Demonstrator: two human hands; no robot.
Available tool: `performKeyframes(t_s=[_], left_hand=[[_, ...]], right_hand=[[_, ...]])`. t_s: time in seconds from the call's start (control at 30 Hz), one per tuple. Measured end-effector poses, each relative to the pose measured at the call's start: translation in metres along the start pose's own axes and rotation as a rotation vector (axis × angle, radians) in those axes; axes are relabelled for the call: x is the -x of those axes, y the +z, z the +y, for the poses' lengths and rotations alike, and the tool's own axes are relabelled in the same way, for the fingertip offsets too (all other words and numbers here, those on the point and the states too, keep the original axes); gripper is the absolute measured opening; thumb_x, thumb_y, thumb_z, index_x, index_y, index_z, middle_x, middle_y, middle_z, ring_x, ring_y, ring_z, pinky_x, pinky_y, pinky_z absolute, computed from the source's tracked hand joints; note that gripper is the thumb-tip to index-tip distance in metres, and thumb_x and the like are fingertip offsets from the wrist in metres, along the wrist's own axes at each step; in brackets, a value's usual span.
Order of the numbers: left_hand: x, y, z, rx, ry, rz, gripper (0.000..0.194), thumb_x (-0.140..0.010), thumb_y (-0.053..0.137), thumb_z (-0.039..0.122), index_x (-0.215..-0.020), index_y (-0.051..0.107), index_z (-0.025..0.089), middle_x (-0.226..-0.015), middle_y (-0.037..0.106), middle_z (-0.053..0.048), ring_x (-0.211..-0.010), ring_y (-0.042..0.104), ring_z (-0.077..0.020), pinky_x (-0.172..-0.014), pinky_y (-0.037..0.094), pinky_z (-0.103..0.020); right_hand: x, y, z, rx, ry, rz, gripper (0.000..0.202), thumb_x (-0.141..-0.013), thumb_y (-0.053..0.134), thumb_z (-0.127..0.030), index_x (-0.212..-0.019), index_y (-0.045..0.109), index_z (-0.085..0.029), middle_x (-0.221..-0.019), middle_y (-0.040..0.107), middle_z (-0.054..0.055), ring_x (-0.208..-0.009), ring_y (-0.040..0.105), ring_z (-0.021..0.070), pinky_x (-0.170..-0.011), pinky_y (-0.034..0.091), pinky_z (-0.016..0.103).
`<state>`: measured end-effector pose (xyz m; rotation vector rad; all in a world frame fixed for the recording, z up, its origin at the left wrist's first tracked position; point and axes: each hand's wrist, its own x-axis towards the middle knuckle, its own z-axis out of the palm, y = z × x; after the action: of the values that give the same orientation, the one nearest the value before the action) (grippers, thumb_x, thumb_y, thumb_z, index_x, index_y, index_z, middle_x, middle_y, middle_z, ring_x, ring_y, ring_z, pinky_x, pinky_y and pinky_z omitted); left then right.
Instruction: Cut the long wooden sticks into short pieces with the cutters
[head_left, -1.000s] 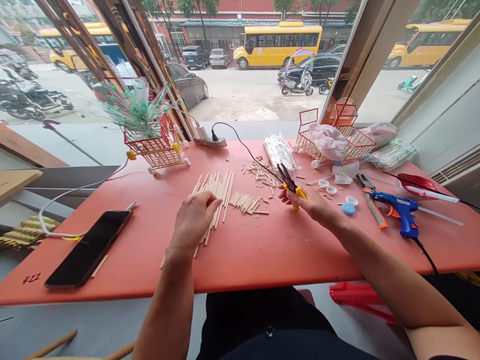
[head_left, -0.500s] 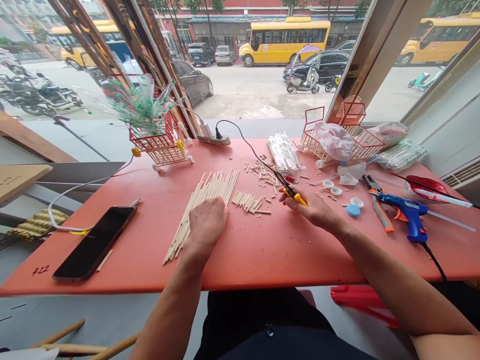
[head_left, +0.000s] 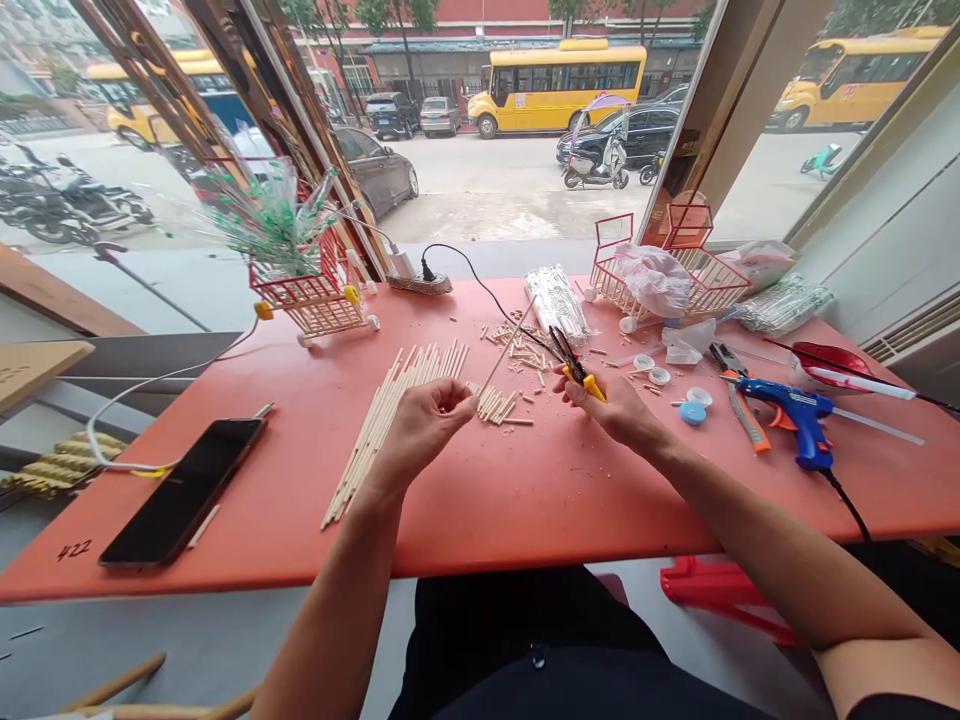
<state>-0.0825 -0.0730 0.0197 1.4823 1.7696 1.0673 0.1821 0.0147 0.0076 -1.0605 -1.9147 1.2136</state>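
Over the red table (head_left: 480, 530), the left hand (head_left: 431, 420) now pinches one thin stick (head_left: 507, 345) between its fingertips — half a second ago it lay closed over the pile of sticks (head_left: 371, 435). So a single stick seems sorted from the rest, held up just beside the pliers (head_left: 576, 370). Those sit in the right hand (head_left: 615, 408), its fingers wrapped round the yellow handles — the jaws look slightly parted. The stick's long axis runs aslant, near end in the fingers, far end pointing away and rightward, toward the silver packet (head_left: 559, 302).
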Motion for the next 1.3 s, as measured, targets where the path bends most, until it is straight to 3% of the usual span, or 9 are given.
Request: performKeyframes(t_s=[0.13,0.3,0.43,0.67,0.93,1.3], left_hand=[[0.006,0.018,0.014,0.216,-0.064,-0.264,0.03,-0.074,0.069,0.049,-0.072,0.06,0.02,-0.064,0.049,0.005,-0.058,0.039,-0.0106,-0.056,0.031,-0.026],[0.008,0.033,0.013,0.228,-0.057,-0.408,0.033,-0.075,0.071,0.051,-0.07,0.06,0.02,-0.066,0.054,0.002,-0.062,0.044,-0.0122,-0.061,0.033,-0.028],[0.01,0.04,0.007,0.176,0.028,-0.517,0.024,-0.078,0.065,0.043,-0.072,0.058,0.021,-0.069,0.055,0.002,-0.065,0.046,-0.0138,-0.064,0.036,-0.03],[0.02,0.046,0.01,0.076,0.152,-0.504,0.007,-0.078,0.057,0.026,-0.075,0.052,0.022,-0.07,0.05,0.004,-0.067,0.045,-0.014,-0.063,0.035,-0.03],[0.016,0.044,0.004,0.291,0.069,-0.541,0.016,-0.086,0.061,0.027,-0.101,0.059,0.02,-0.076,0.066,0.003,-0.064,0.056,-0.0134,-0.061,0.044,-0.028],[0.019,0.048,0.003,0.281,0.1,-0.594,0.014,-0.09,0.067,0.031,-0.088,0.065,0.017,-0.079,0.07,-0.002,-0.069,0.059,-0.0138,-0.065,0.045,-0.028]], right_hand=[[0.001,0.003,0.001,-0.205,0.0,-0.001,0.055,-0.09,0.071,-0.065,-0.117,0.073,-0.018,-0.116,0.078,0.013,-0.095,0.069,0.0224,-0.087,0.057,0.038],[-0.001,0.002,-0.001,-0.497,0.038,0.036,0.046,-0.085,0.079,-0.056,-0.112,0.072,-0.019,-0.124,0.076,0.014,-0.1,0.07,0.0218,-0.085,0.057,0.035],[-0.002,0.001,-0.004,-0.563,0.048,0.005,0.039,-0.084,0.08,-0.05,-0.109,0.073,-0.019,-0.122,0.076,0.013,-0.098,0.07,0.0217,-0.085,0.056,0.034],[0.002,0.002,-0.006,-0.506,0.013,-0.058,0.041,-0.084,0.08,-0.051,-0.109,0.073,-0.019,-0.117,0.075,0.012,-0.097,0.067,0.0224,-0.083,0.054,0.035],[0.002,0.002,-0.004,-0.503,-0.017,-0.089,0.043,-0.082,0.083,-0.053,-0.106,0.074,-0.018,-0.104,0.073,0.009,-0.088,0.063,0.0198,-0.079,0.049,0.034],[0.005,0.009,-0.004,-0.46,-0.002,0.057,0.043,-0.075,0.09,-0.044,-0.103,0.069,-0.02,-0.088,0.063,0.001,-0.078,0.056,0.016,-0.07,0.045,0.031]])
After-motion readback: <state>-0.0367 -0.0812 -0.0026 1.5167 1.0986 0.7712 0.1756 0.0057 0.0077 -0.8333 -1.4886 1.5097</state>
